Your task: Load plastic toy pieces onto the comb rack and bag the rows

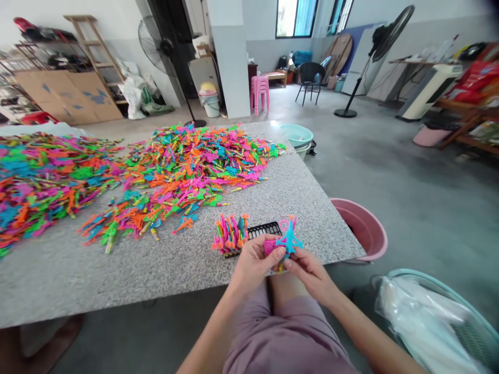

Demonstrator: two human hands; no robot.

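My left hand point(256, 259) is closed on small plastic toys, a pink latticed piece point(270, 246) showing at its fingertips. A blue plane-shaped plastic toy point(289, 239) is pinched between both hands, and orange and pink tips show behind it. My right hand point(311, 271) closes on the blue toy's lower end, where a yellow bit peeks out below. Just beyond my hands lies a black slotted rack point(265, 228). Its left part bears a row of upright pink, orange and green toys point(230, 234).
Large heaps of similar colourful toys point(202, 156) cover the far and left parts of the speckled stone table point(156, 275). Beside its right edge stand a pink tub point(366, 228) and a green basket point(413, 275) with clear plastic bags. Someone's limb point(54, 345) shows at lower left.
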